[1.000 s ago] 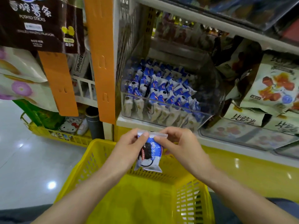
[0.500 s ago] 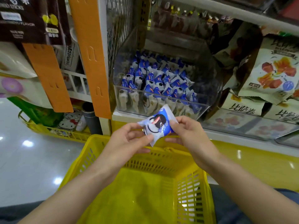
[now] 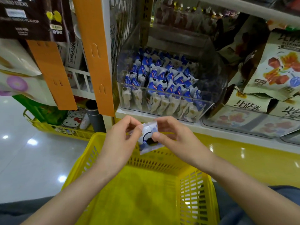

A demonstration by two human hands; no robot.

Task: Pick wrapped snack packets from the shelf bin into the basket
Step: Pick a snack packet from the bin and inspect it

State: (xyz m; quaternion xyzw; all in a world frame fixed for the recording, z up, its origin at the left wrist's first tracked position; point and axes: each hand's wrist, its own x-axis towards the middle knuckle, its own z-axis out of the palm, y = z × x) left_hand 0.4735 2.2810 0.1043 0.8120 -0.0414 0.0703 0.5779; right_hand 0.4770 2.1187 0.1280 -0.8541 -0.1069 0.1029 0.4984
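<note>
We see both hands pinching one snack packet (image 3: 148, 137) mid-frame, left hand (image 3: 121, 143) on its left edge, right hand (image 3: 176, 140) on its right, above the yellow basket (image 3: 142, 192); the clear shelf bin (image 3: 162, 88) of packets sits just above.

Shelf (image 3: 219, 132) w/ clear bin (image 3: 162, 101), tray (image 3: 243, 122) beside it.

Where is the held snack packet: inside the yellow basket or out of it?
Out. The left hand and right hand pinch the snack packet in the air above the yellow basket, at its far rim.
</note>
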